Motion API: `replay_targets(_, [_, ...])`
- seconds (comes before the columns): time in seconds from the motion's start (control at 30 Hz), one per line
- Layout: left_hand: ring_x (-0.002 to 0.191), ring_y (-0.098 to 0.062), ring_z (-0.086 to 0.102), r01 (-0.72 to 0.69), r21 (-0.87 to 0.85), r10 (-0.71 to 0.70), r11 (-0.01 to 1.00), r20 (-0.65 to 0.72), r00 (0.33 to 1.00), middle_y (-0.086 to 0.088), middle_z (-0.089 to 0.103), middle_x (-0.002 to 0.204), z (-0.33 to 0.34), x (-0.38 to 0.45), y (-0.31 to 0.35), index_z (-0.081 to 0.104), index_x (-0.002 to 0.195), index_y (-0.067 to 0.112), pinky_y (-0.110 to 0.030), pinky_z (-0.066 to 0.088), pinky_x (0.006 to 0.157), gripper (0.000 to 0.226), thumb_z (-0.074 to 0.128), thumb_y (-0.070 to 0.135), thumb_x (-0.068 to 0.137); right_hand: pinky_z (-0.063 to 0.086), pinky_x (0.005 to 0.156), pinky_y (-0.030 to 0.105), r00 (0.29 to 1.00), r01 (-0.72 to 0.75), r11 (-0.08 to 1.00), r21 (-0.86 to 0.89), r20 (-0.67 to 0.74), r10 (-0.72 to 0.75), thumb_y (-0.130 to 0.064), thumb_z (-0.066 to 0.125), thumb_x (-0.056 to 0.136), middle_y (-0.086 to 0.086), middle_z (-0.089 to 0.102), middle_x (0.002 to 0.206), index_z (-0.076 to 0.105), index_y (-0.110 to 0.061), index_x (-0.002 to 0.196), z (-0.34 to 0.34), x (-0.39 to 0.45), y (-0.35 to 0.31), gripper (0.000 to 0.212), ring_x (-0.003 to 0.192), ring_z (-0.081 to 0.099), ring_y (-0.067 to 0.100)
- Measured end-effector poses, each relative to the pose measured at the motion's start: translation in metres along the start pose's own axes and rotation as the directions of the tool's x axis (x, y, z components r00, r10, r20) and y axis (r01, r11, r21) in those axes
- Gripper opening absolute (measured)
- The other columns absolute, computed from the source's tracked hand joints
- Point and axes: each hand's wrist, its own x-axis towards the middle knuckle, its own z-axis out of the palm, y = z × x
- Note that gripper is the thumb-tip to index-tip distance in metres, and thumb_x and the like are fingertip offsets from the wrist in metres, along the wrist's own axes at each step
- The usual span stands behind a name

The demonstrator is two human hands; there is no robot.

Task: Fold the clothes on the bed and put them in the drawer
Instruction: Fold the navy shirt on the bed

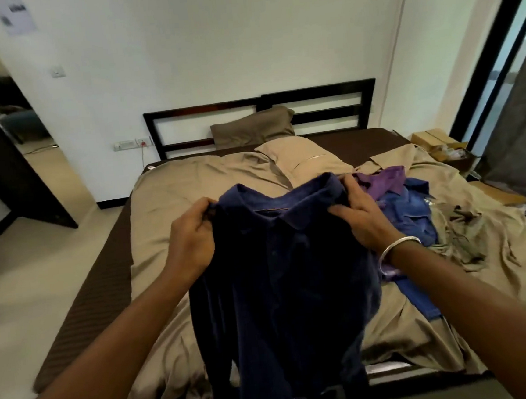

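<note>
Shirt (281, 277) hangs between both hands, above the bed (167, 207).
It looks soft, light and limp; the left hand (192, 237) and right hand (360, 213) each pinch a shoulder beside the collar, a good hold. More clothes (405, 206) lie just behind the right hand.

Two hands, left (192, 237) and right (360, 214), share one navy shirt (281, 277). Right of them lie three more garments: purple (384, 180), blue (411, 215), olive (463, 236). Beyond them, two pillows (252, 130).
</note>
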Motion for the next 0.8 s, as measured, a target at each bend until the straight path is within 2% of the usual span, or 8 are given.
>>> replay_targets(0.1, [0.090,-0.019,0.065,0.221,-0.295,-0.101,0.930,0.371,0.923,-0.013,0.068,0.099,-0.012,0.001,0.012,0.063,0.109,0.002,-0.028,0.052,0.082,0.018,0.063,0.009,0.093,0.050,0.087,0.033,0.990,0.111,0.980,-0.166,0.103,-0.095,-0.013,0.055,0.067,0.004,0.063,0.107,0.051,-0.012,0.116,-0.018,0.016,0.003,0.049,0.099,0.061,0.015])
replay_targets(0.17, [0.089,-0.011,0.066,0.065,-0.155,0.016,0.986,0.469,0.883,0.002,0.070,0.095,-0.024,0.005,0.005,0.072,0.101,0.021,-0.025,0.054,0.084,0.035,0.077,-0.004,0.077,0.053,0.085,0.037,0.986,0.146,0.952,-0.269,0.113,-0.119,-0.010,0.052,0.065,0.007,0.069,0.101,0.066,-0.016,0.107,-0.033,0.026,0.011,0.045,0.097,0.066,0.024])
replay_targets(0.27, [0.079,-0.010,0.062,-0.171,0.259,0.083,0.950,0.321,0.943,0.009,0.066,0.084,-0.030,0.008,-0.014,0.074,0.085,0.035,-0.031,0.053,0.079,0.043,0.080,-0.007,0.073,0.048,0.080,0.016,0.986,0.169,0.918,-0.359,0.074,-0.152,0.007,0.058,0.074,0.009,0.074,0.092,0.077,-0.012,0.097,-0.043,0.029,0.021,0.035,0.090,0.069,0.025])
replay_targets(0.37, [0.080,-0.023,0.059,-0.170,0.483,0.149,0.859,0.080,0.986,-0.008,0.064,0.087,-0.021,0.007,-0.026,0.075,0.096,0.008,-0.032,0.047,0.076,0.022,0.070,-0.007,0.081,0.043,0.092,0.015,0.959,0.223,0.876,-0.427,-0.063,-0.275,0.016,0.057,0.080,0.013,0.074,0.104,0.074,-0.006,0.111,-0.036,0.022,0.025,0.041,0.099,0.069,0.028])
replay_targets(0.47, [0.079,-0.023,0.057,-0.048,0.503,0.146,0.863,-0.157,0.977,-0.010,0.065,0.086,-0.008,-0.003,-0.022,0.069,0.099,0.006,-0.024,0.037,0.072,0.024,0.052,-0.007,0.090,0.050,0.093,0.030,0.931,0.217,0.887,-0.409,-0.187,-0.314,0.011,0.051,0.087,0.012,0.073,0.105,0.071,-0.009,0.116,-0.025,0.017,0.028,0.041,0.096,0.068,0.027])
replay_targets(0.57, [0.073,-0.018,0.050,0.207,0.303,-0.122,0.930,-0.276,0.954,-0.005,0.059,0.081,0.007,-0.003,-0.011,0.060,0.094,0.005,-0.026,0.034,0.067,0.018,0.043,0.006,0.100,0.048,0.082,0.023,0.984,0.069,0.988,-0.140,-0.155,-0.090,-0.004,0.046,0.099,-0.001,0.068,0.095,0.066,-0.017,0.108,-0.019,0.019,0.024,0.025,0.086,0.060,0.011])
replay_targets(0.7, [0.079,-0.023,0.061,0.360,-0.069,-0.340,0.930,0.208,0.917,-0.019,0.067,0.088,-0.002,0.001,-0.013,0.063,0.089,0.001,-0.044,0.052,0.080,0.033,0.062,0.033,0.096,0.041,0.072,0.040,0.992,0.088,0.988,-0.126,-0.074,-0.098,-0.015,0.048,0.092,0.006,0.055,0.082,0.051,-0.009,0.090,-0.022,0.030,0.037,0.007,0.076,0.047,0.016])
replay_targets(0.8, [0.079,-0.008,0.066,0.164,0.225,-0.254,0.961,0.472,0.844,0.005,0.072,0.084,-0.030,-0.001,-0.025,0.070,0.088,0.024,-0.029,0.053,0.075,0.025,0.087,0.014,0.073,0.043,0.073,0.040,0.991,0.104,0.983,-0.153,0.093,-0.091,-0.010,0.061,0.073,-0.004,0.054,0.082,0.049,-0.025,0.087,-0.036,0.037,0.041,0.023,0.077,0.050,0.012])
